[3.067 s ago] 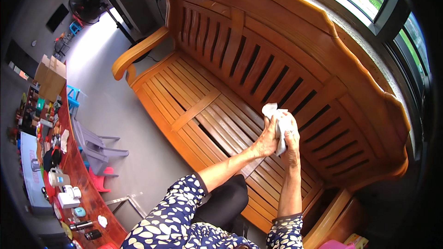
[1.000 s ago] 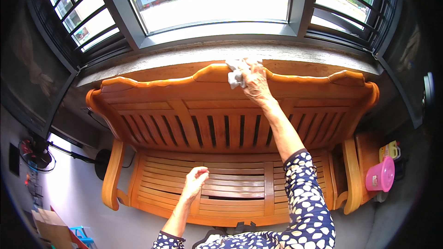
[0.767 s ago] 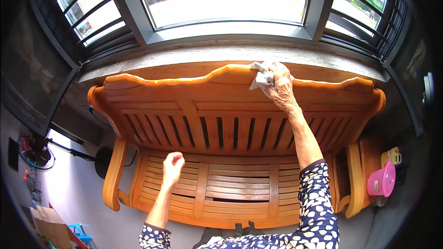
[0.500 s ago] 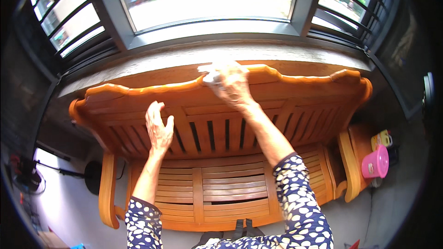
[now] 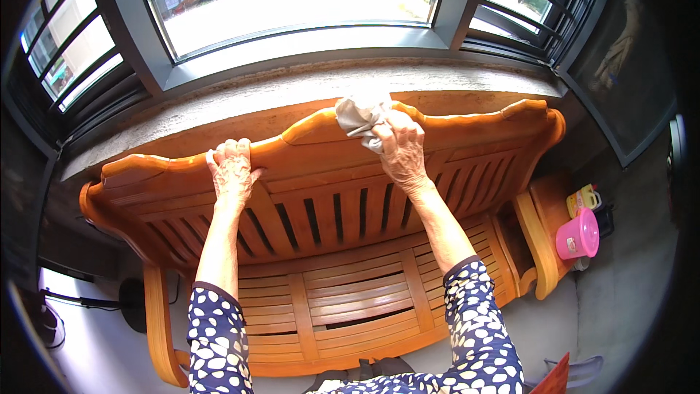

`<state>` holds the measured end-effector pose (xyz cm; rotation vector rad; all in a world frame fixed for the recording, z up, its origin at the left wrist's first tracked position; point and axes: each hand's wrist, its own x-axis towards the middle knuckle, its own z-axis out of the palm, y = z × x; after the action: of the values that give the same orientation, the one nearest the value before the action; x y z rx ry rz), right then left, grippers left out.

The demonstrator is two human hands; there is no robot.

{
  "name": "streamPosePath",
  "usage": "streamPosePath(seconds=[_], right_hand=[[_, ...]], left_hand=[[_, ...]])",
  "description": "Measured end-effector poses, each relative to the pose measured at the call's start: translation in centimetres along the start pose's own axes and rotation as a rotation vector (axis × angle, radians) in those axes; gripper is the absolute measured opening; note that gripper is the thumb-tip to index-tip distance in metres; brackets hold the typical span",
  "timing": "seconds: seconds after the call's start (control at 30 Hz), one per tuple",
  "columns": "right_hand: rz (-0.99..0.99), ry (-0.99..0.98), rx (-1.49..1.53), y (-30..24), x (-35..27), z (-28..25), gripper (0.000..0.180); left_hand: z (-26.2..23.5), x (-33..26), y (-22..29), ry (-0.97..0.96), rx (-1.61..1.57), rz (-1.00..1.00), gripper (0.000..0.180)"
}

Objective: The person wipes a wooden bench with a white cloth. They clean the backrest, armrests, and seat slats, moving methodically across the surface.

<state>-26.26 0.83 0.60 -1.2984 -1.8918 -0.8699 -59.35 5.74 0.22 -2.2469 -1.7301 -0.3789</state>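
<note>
A slatted wooden bench (image 5: 343,299) with a carved, curved top rail stands below a window sill. My right hand (image 5: 399,147) grips a crumpled white cloth (image 5: 359,114) and presses it on the raised middle of the top rail. My left hand (image 5: 232,168) rests on the same rail further left, fingers curled over its edge, holding nothing else. Both forearms come up from blue sleeves with white dots.
A grey stone sill (image 5: 306,91) and window frame (image 5: 146,36) run behind the bench. A pink lidded bucket (image 5: 578,233) and a yellow jug (image 5: 583,197) sit on a small wooden stand to the right. A fan base (image 5: 131,303) stands on the floor at left.
My left hand rose from the seat slats to the top rail and now grasps it. My right hand slid the cloth along the rail, right and then back to its middle.
</note>
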Motion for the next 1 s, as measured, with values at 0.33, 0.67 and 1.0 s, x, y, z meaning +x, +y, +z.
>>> streamPosePath(seconds=[0.33,0.67,1.0], right_hand=[[1.078,0.298,0.963,2.8,-1.7,0.3,0.043],[0.297,0.201,0.213,-4.0,4.4,-0.3,0.047],[0.512,-0.149,-0.028,8.4,-4.5,-0.8,0.036]], left_hand=[[-0.1,0.0,0.2,0.024,0.011,0.017,0.073],[0.2,-0.1,0.0,0.045,0.008,0.029,0.077],[0.8,-0.3,-0.4,0.077,0.026,0.051,0.078]])
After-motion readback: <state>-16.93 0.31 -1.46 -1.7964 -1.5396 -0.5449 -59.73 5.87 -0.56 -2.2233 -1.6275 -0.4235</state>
